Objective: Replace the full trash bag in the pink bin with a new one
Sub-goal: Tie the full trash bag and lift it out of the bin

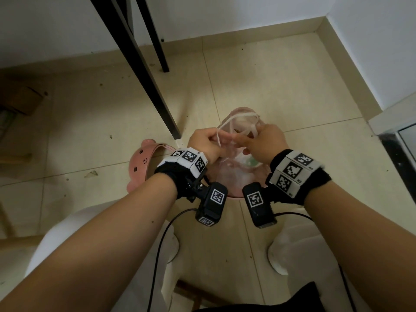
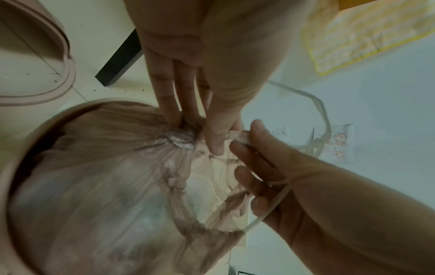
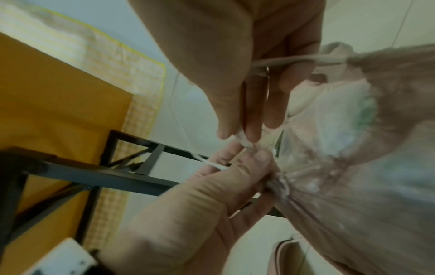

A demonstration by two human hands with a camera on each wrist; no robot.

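Note:
The pink bin (image 1: 235,197) stands on the floor between my feet, its rim (image 2: 35,134) showing in the left wrist view. A full translucent pink trash bag (image 2: 105,176) fills it, gathered at the neck. My left hand (image 1: 207,143) grips the bunched neck (image 3: 280,183) with curled fingers (image 2: 197,134). My right hand (image 1: 263,143) pinches the white drawstring (image 3: 294,60) between thumb and fingers (image 3: 237,135), right beside the left thumb. One loop of drawstring (image 2: 322,111) runs over the right hand; more loops (image 1: 231,122) stand above the bag.
The bin's pink bear-face lid (image 1: 144,163) lies on the tiled floor to the left of the bin. Black table legs (image 1: 144,70) slant down just behind it. A cardboard box (image 1: 20,100) sits far left. Walls close the corner at the back right.

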